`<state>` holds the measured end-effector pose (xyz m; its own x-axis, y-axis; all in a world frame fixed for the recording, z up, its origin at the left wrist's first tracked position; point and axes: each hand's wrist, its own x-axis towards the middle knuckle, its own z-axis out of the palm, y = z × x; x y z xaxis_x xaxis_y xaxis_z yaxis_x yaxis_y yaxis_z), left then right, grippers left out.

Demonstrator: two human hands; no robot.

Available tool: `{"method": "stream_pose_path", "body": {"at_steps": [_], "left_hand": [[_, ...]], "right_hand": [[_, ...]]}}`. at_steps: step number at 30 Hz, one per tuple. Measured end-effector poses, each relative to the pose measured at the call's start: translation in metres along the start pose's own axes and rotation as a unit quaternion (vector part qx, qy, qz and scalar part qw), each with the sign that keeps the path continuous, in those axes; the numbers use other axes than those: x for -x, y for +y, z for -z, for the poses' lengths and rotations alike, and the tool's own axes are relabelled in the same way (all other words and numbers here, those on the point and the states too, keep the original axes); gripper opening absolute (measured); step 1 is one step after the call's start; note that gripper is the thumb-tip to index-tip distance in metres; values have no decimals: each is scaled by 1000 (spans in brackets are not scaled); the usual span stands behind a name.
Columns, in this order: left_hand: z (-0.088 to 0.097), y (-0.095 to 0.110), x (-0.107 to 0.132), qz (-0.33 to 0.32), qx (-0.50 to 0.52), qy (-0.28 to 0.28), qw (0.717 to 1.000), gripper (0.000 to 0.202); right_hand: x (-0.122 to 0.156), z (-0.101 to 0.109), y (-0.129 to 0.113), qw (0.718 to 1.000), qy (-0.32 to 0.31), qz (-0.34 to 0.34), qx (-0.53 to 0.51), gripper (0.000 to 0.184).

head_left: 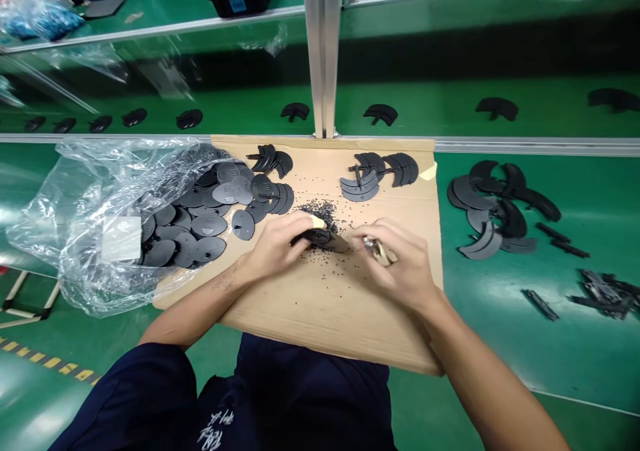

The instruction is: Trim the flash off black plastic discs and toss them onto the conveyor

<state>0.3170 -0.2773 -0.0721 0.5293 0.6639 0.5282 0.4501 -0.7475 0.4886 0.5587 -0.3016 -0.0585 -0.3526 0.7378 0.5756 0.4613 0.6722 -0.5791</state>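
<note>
Gripping a dark plastic piece (323,239) at the centre of the frame, your left hand (277,244) has its fingers closed on it, one fingertip capped in pale tape, pressing it onto the cardboard sheet (325,304). Your right hand (400,261), just right of it, is curled shut around a small tool (379,250) with a pale handle, its tip near the piece. One clear bag (90,224) at left spills too many dark ovals to count, two small stacks lie on the cardboard's upper edge, and black shavings (320,210) are scattered behind your hands.
</note>
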Motion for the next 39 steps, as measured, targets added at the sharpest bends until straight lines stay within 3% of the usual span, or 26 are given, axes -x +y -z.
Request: {"method": "stream_pose_path", "body": {"at_steps": [2,6,13,25,30,35,39], "left_hand": [[1,2,-2,23,72,4,997,25],[0,8,-3,48,175,5,983,25],[-5,11,2,71,263,-7,962,23],[-10,13,7,70,287,22,955,19],[-3,12,2,54,260,3,964,23],[12,10,-6,57,213,-61,973,16],[18,11,-12,42,185,-118,975,22]], "right_hand": [[-1,2,5,998,19,-6,55,9],[1,-3,11,986,-32,42,160,17],[3,-11,4,974,-60,62,209,16],[3,-12,-5,947,-2,91,309,22],[7,-14,-3,966,-10,79,246,28],[7,-12,2,966,-57,26,250,25],[3,-10,2,955,-91,27,282,26]]}}
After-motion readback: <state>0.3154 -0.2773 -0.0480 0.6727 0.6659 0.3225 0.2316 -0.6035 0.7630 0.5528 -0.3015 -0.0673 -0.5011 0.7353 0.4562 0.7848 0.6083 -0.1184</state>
